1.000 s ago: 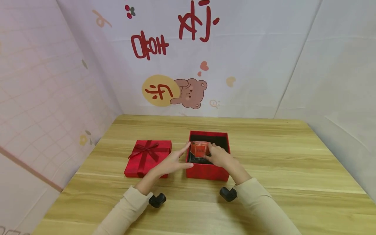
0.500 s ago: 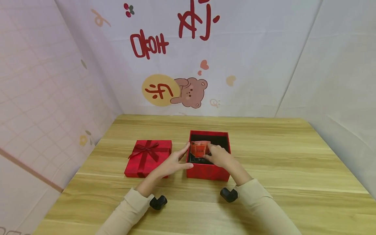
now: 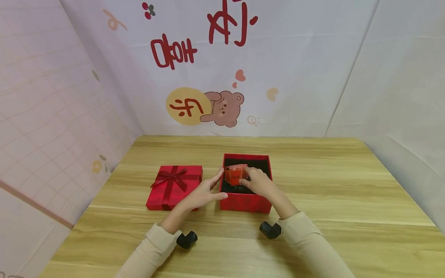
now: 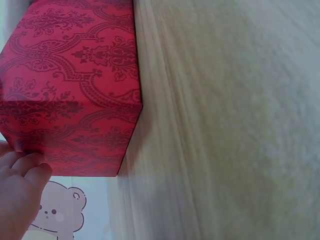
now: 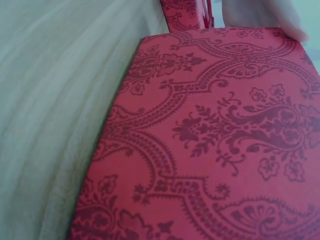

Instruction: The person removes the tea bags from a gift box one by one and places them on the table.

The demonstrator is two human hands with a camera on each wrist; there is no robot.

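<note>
Beneath the open red box spreads a yellow-brown wooden table, its grain running sideways. Behind the box hangs a white cloth backdrop printed with a brown bear, small hearts and big red characters; far to the box's left, a cloth side wall bears a faint grid. Near the box's left side, a red lid lies on the table.

The packet sits inside the box, in its left half. My right hand reaches in over the box's front right corner and pinches the packet's right side between thumb and fingers. At the box's left wall, my left hand is spread wide, fingers nearly straight and resting against that wall, thumb by the front left corner.

Dark scrolls and flowers cover the straight-edged red outside of the box; its inside is black. The packet is shiny and reddish-orange, with a square red label whose characters are too small to read. A darker ribbon crosses the lid and ends in a bow. Nearer me than the box are my cream sleeves, their cuffs folded back.
</note>
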